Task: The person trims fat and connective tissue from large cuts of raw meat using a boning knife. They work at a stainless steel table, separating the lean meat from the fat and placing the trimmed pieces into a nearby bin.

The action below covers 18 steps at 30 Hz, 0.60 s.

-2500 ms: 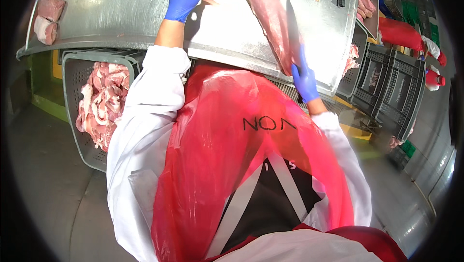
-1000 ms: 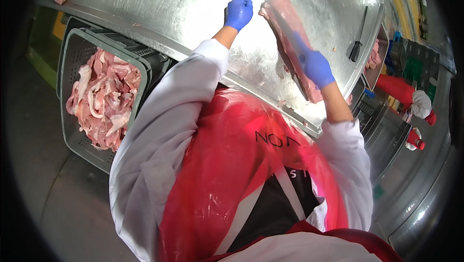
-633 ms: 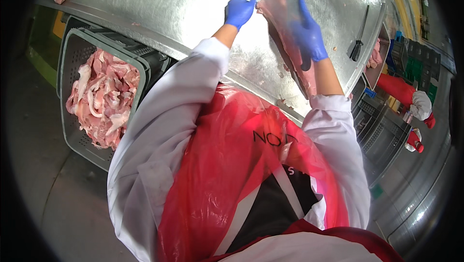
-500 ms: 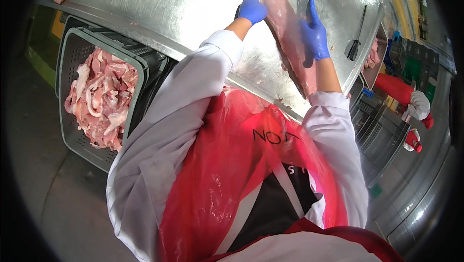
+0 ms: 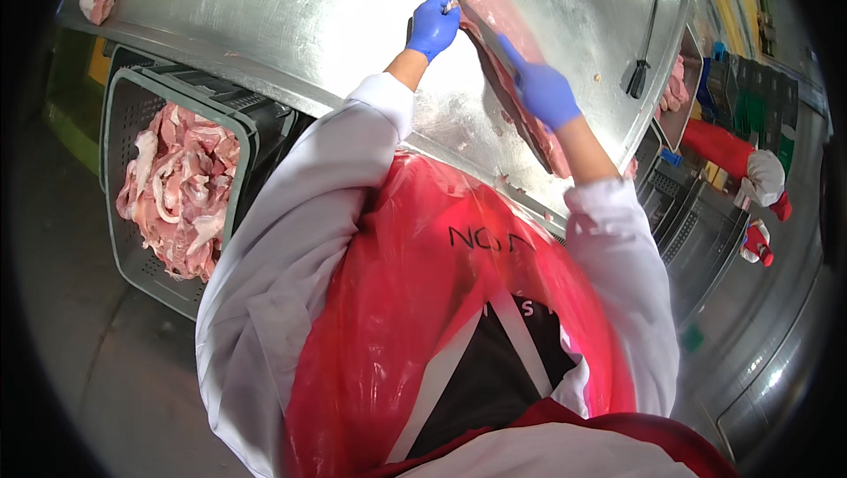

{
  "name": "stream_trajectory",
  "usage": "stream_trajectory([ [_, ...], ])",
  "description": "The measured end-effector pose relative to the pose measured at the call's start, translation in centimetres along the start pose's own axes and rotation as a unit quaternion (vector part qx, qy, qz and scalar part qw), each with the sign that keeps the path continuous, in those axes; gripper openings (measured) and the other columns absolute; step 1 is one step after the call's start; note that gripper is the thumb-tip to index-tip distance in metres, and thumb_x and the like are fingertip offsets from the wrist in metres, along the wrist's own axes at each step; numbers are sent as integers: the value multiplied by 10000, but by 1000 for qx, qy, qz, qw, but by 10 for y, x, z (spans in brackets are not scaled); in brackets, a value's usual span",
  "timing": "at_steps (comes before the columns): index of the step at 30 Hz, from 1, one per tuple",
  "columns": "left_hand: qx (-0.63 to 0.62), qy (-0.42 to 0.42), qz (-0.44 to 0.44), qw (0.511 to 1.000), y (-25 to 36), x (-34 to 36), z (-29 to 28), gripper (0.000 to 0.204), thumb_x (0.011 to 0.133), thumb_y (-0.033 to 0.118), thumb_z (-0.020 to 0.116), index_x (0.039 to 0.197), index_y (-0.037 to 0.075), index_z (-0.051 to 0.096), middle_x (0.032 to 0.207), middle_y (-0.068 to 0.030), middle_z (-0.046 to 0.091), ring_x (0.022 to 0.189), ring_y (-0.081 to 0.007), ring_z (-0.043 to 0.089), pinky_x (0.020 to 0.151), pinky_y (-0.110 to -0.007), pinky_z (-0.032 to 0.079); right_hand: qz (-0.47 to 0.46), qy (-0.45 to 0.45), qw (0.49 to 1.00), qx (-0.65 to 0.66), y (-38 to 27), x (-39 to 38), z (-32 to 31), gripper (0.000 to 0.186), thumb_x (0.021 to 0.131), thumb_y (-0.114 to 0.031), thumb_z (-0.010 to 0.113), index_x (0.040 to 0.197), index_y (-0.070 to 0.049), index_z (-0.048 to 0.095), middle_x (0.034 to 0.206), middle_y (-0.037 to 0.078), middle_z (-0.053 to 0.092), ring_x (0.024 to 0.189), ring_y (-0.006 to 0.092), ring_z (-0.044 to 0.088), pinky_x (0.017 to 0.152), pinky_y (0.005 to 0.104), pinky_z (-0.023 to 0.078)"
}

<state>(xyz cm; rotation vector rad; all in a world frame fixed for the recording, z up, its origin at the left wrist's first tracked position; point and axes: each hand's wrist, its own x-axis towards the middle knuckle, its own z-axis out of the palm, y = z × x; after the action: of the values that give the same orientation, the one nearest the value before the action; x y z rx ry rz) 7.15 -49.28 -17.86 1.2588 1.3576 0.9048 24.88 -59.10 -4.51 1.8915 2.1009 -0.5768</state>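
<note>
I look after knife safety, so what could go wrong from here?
The knife in the right hand, its blade blurred, seems to point across the long piece of meat toward the left hand; a slip could cut that hand.
The meat's near end lies close to the front edge of the metal table, so a hard pull might drag it over.

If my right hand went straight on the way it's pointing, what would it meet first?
Probably the long strip of meat: your right hand's index finger already overlaps it in the picture, though the single view leaves depth unclear.
</note>
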Motion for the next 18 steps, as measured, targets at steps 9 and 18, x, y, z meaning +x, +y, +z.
stream_trajectory([
  [9, -102, 31, 80, 991, -27, 4, 0, 197, 957, 188, 644, 994, -5, 659, 821, -94, 701, 733, -148, 656, 696, -307, 533, 21, -36, 999, -5, 6, -39, 7, 680, 984, -156, 461, 1584, -372, 221, 877, 209, 696, 801, 381, 692, 769, 476, 543],
  [18, 89, 18, 157, 983, -8, 4, -41, 255, 830, 227, 733, 1029, 77, 677, 908, -86, 661, 830, -234, 631, 755, -364, 512, 25, 58, 998, -8, 14, -34, -17, 757, 931, -190, 556, 1598, -279, 209, 849, 215, 700, 739, 383, 689, 682, 486, 546],
])
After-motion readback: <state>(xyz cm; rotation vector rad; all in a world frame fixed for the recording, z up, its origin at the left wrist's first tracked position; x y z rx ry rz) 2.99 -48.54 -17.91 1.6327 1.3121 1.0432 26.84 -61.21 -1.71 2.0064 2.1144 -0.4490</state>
